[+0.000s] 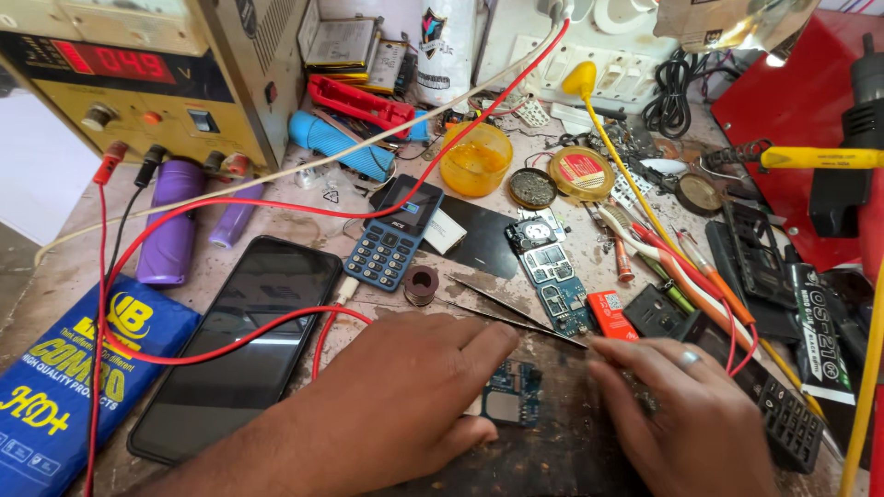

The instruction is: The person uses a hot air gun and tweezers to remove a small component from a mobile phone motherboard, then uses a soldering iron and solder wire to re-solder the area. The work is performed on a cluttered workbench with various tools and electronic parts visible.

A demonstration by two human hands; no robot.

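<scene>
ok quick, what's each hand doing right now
left hand: flat and open, pressing on the small circuit board.
right hand: fingers curled on the bench, holding nothing I can see.

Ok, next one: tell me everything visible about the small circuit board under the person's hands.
The small circuit board is blue-green with a pale, square metal shield and tiny soldered parts. It lies flat on the worn, dark-stained workbench, near the front edge. The left hand rests on its left side, fingers pressing it down and hiding part of it. The right hand, wearing a ring, lies apart to its right. It looks bare, with no casing around it. Whether wires attach to it cannot be told.
</scene>
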